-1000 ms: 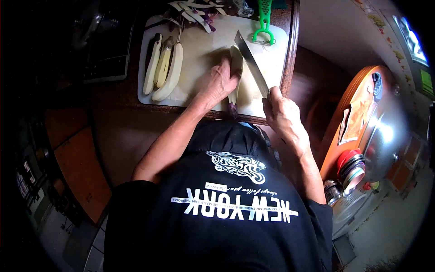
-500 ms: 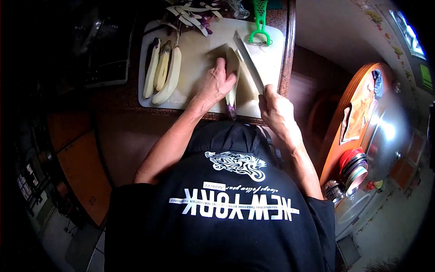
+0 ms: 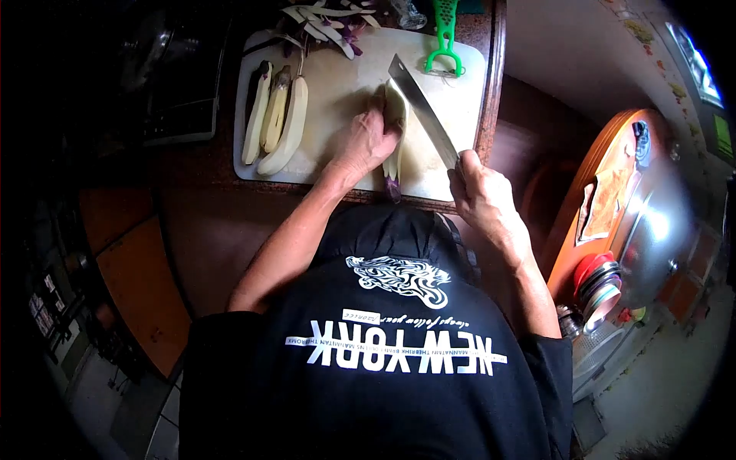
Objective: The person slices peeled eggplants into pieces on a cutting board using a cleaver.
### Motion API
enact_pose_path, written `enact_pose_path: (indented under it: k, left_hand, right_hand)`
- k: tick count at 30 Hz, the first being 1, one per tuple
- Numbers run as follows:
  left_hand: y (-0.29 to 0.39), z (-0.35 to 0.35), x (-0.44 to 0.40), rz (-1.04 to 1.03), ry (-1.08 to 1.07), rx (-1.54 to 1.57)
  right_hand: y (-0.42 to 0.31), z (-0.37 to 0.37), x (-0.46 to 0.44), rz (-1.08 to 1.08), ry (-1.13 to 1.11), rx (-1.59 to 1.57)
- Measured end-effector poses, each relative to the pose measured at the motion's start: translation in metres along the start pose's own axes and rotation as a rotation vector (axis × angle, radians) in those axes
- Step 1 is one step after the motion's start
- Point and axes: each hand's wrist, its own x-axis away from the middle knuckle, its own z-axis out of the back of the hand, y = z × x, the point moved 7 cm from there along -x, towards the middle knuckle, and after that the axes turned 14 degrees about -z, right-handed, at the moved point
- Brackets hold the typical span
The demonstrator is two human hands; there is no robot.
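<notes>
My left hand (image 3: 372, 138) is closed around a long, pale peeled eggplant (image 3: 395, 111) standing lengthwise on the white cutting board (image 3: 337, 69). Its purple end (image 3: 392, 188) points toward my body at the board's near edge. Part of the eggplant is hidden behind my fingers. In my right hand (image 3: 483, 192) is the handle of a knife (image 3: 423, 107). The blade slants up and left over the board, just right of the eggplant, with a visible gap between them. Several peeled eggplants (image 3: 285, 138) lie side by side on the board's left.
A green peeler (image 3: 445, 54) rests at the board's far right edge. Pale and purple peelings (image 3: 330, 27) are heaped at the far left, beside a clear crumpled item (image 3: 408, 14). To the right are a wooden surface (image 3: 579, 192) with a brown cloth (image 3: 600, 203) and stacked bowls (image 3: 599, 287).
My right hand and the knife have shifted right and toward me, away from the eggplant. A pale flap that stood out left of the eggplant is now drawn in under my left hand.
</notes>
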Motion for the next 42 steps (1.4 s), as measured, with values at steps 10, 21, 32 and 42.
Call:
enact_pose_path:
  k: [10,21,32,42]
  left_hand:
    - [-0.002,-0.007,-0.001,-0.122,-0.030,-0.069]
    - [0.000,0.031,0.010,0.047,0.004,-0.134]
    - [-0.002,0.023,0.013,0.044,0.041,0.024]
    - [-0.010,0.021,0.015,0.029,-0.034,-0.095]
  right_hand:
    - [-0.015,-0.014,-0.009,0.053,-0.010,0.044]
    - [-0.008,-0.039,-0.026,0.100,0.135,0.007]
    - [-0.008,-0.013,0.006,-0.026,-0.018,-0.082]
    - [-0.018,-0.024,0.004,-0.032,-0.095,-0.019]
